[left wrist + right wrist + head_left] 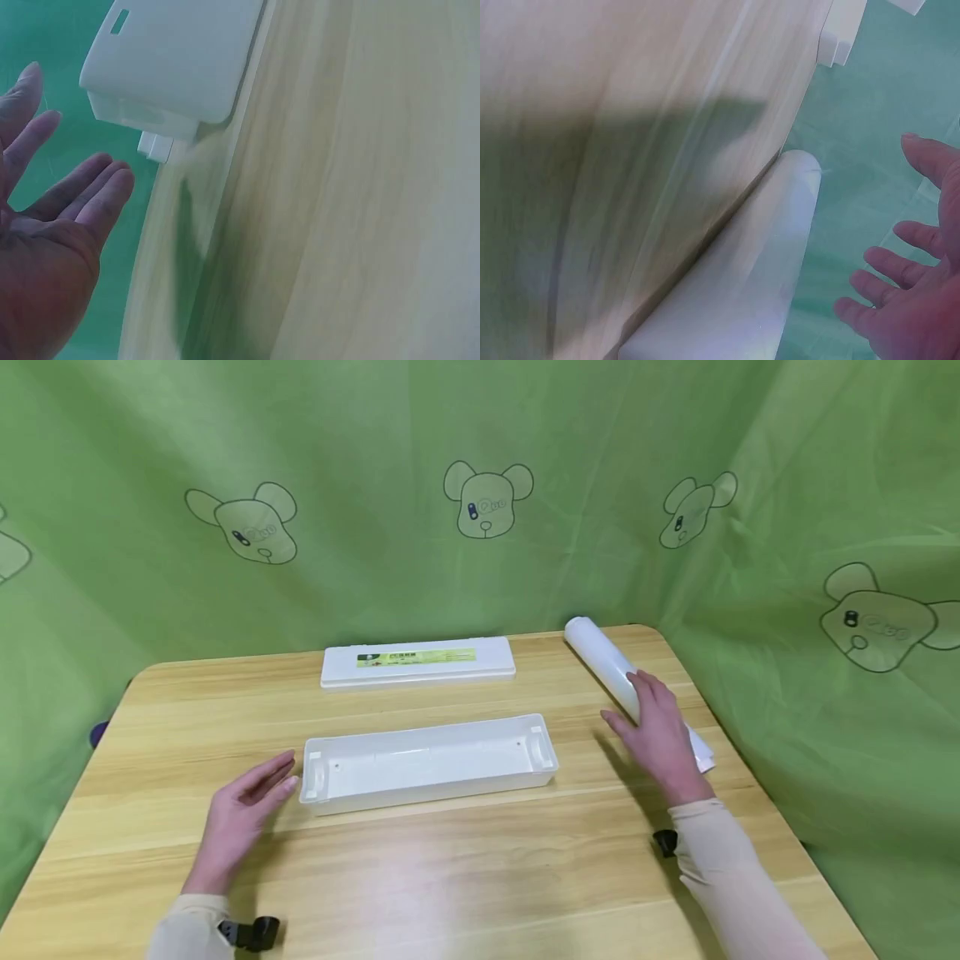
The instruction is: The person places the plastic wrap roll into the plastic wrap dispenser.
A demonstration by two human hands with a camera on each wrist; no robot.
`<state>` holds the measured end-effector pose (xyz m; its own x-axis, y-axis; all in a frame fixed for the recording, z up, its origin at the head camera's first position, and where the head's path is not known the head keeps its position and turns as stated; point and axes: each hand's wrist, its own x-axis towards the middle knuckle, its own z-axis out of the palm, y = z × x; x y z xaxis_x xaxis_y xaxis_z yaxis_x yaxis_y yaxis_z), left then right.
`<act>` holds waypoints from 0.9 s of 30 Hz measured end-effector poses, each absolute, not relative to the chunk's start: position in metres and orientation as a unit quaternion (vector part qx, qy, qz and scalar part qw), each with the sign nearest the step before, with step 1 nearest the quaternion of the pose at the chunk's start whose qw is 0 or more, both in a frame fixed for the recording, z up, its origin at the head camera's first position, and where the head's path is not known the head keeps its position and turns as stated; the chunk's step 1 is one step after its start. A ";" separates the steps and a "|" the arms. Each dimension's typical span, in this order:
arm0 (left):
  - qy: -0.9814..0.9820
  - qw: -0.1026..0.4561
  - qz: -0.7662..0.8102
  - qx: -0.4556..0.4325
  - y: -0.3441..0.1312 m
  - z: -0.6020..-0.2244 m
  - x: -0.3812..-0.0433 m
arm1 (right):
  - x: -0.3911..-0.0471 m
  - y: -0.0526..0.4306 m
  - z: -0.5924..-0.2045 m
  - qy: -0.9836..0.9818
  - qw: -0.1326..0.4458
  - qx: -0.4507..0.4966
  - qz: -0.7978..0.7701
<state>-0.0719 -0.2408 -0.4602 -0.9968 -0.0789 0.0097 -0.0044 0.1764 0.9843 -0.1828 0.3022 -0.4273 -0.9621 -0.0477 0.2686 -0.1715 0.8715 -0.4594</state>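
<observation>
A long white plastic box [427, 797] without its lid lies on the table, its inside facing up. Beside its left end is my left hand [243, 814], fingers extended and thumb apart. The left wrist view shows this hand [56, 255] near the end of the box [169, 67], holding nothing. On the right lies a roll of plastic wrap [603, 656], slanting back to front. My right hand [660, 735] is over its near half, fingers spread. In the right wrist view that hand [915, 292] stands apart from the roll [735, 285], its palm bare.
Behind the box lies its flat white lid [450, 675], with a green and yellow label [416, 657] on it. A green curtain [375, 527] with printed bear heads hangs along the back and right of the wooden table [450, 893].
</observation>
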 end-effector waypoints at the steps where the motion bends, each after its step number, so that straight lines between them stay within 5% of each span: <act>1: -0.764 0.027 -0.644 0.029 -0.239 -0.460 -0.072 | -0.183 0.303 -0.427 -0.960 0.126 0.055 0.245; 27: -0.767 0.007 -0.641 0.039 -0.226 -0.468 -0.078 | -0.197 0.337 -0.446 -0.980 0.131 0.004 0.147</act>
